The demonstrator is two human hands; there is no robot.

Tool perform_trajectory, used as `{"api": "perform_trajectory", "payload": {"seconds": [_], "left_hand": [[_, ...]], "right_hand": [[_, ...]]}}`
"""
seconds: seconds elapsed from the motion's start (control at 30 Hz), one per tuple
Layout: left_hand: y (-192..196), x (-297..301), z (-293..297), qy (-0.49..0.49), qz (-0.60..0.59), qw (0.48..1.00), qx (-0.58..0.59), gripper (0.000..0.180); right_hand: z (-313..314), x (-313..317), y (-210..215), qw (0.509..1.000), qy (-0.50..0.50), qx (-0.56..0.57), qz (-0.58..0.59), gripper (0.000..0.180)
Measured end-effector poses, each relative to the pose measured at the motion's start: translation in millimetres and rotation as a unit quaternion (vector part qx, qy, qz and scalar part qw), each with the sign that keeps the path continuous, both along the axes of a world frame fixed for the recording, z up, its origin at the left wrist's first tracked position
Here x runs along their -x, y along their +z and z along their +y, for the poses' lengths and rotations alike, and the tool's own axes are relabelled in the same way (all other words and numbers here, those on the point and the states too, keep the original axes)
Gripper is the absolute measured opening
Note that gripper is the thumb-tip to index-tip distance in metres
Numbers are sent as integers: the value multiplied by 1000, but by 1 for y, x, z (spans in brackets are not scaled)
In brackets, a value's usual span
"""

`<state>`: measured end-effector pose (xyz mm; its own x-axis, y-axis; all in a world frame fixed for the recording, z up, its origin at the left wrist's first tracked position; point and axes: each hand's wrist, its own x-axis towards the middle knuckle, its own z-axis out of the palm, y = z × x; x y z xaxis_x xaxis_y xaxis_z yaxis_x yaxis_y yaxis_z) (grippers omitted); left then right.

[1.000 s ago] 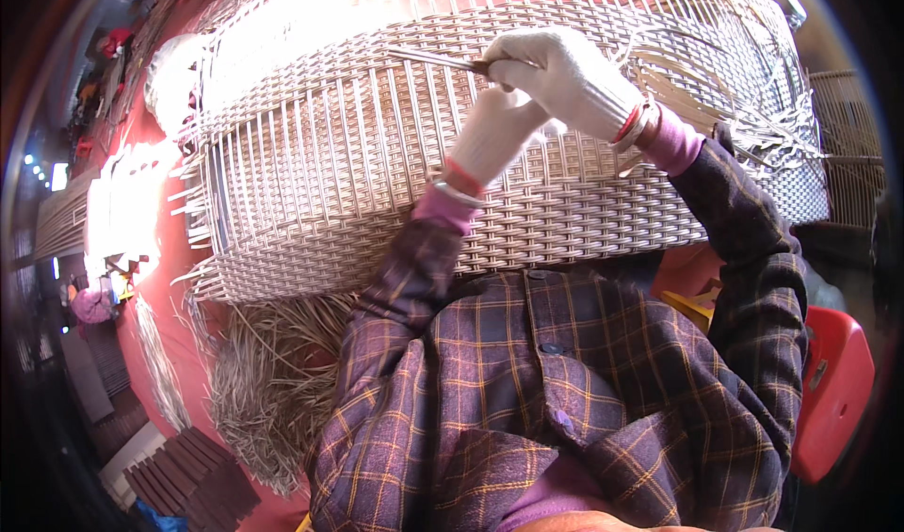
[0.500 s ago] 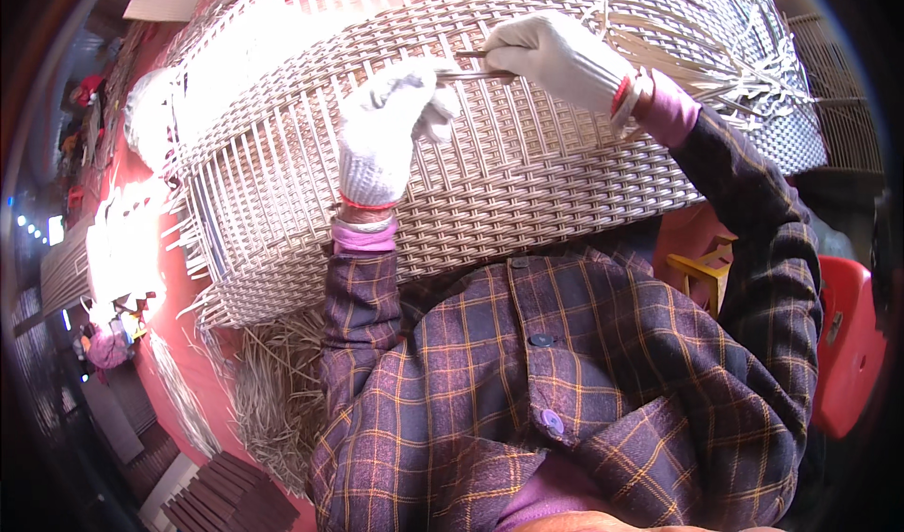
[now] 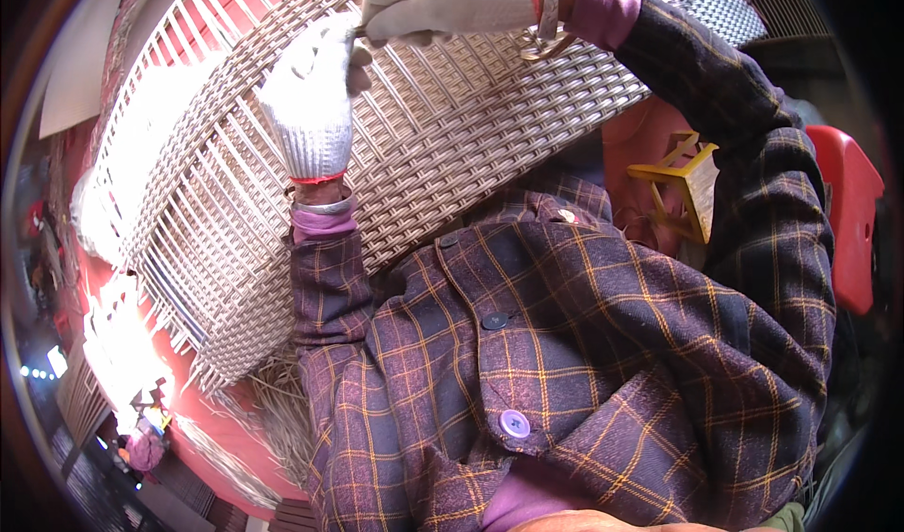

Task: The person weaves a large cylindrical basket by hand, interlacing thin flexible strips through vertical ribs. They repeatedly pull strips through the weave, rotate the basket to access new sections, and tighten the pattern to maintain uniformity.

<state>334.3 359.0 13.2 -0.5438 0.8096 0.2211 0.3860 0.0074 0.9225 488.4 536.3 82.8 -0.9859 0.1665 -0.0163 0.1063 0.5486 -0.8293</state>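
Observation:
A large panel of woven grey-brown flat strips [image 3: 424, 146] lies across in front of me, its bare parallel ribs showing toward the far left. My left hand [image 3: 313, 99], in a white knitted glove with a red cuff edge, is closed over the weave with its fingertips pinched. My right hand [image 3: 452, 3], gloved the same way, is closed close against the left fingertips. A short dark bit of weaving strip shows where the two hands meet; the gloves hide most of it. A curled loop of strip [image 3: 548, 50] hangs below my right wrist.
A heap of loose strips [image 3: 282, 410] lies on the reddish floor [image 3: 221, 443] at the lower left. On the right are a yellow stool-like frame [image 3: 692, 188] and a red plastic chair [image 3: 847, 217]. Strong sunlight washes out the panel's left side.
Both hands have moved left and toward the far side, and closer together. My right hand now nearly touches the left. The view has turned, so the panel sits more slanted.

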Motion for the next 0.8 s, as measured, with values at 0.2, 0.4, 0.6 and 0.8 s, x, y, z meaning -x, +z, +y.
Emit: {"api": "perform_trajectory", "payload": {"seconds": [0.2, 0.4, 0.6, 0.8], "left_hand": [[-55, 10, 26, -190, -362, 911, -60, 47], [-48, -18, 63, -209, -258, 942, 46, 51], [-37, -18, 111, -209, -179, 951, 144, 38], [-60, -12, 118, -178, -434, 874, 127, 32]], "right_hand": [[27, -30, -43, 973, -62, -223, 13, 20], [42, -32, -58, 932, -124, -339, 13, 20], [63, -18, -62, 879, -107, -427, -182, 17], [87, -8, -99, 864, -145, -478, -66, 21]]}}
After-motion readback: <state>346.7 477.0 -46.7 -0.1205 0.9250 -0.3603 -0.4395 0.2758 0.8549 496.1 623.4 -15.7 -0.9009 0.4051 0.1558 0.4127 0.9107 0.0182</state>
